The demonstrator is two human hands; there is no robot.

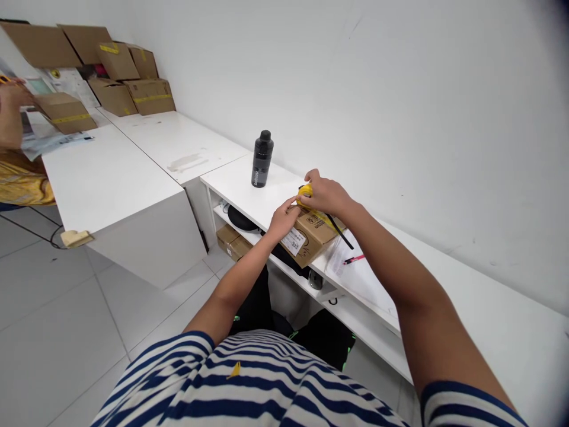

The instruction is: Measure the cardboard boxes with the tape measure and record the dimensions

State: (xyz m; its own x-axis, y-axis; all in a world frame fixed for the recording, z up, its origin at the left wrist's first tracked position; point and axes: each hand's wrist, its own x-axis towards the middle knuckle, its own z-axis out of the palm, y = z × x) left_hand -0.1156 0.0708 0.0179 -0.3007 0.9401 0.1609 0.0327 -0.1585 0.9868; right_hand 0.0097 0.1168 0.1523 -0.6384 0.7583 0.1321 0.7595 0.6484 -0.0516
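Note:
A small cardboard box (316, 232) lies on the white shelf top in front of me, with a white label on its near side and yellow tape along its top. My right hand (329, 194) is closed around a yellow roll of tape (306, 190) at the box's far left end. Close beside it, my left hand (283, 219) grips the left end of the box, its fingertips near the roll. A thin black strip (342, 232) slants across the box's right end under my right wrist; what it belongs to is hidden.
A dark shaker bottle (262, 159) stands left of the box. Papers (351, 276) with a red pen (354, 260) lie to the right. Taped cartons (149, 96) are stacked on the far table (146, 166), where another person's hand (15, 93) shows at the left edge.

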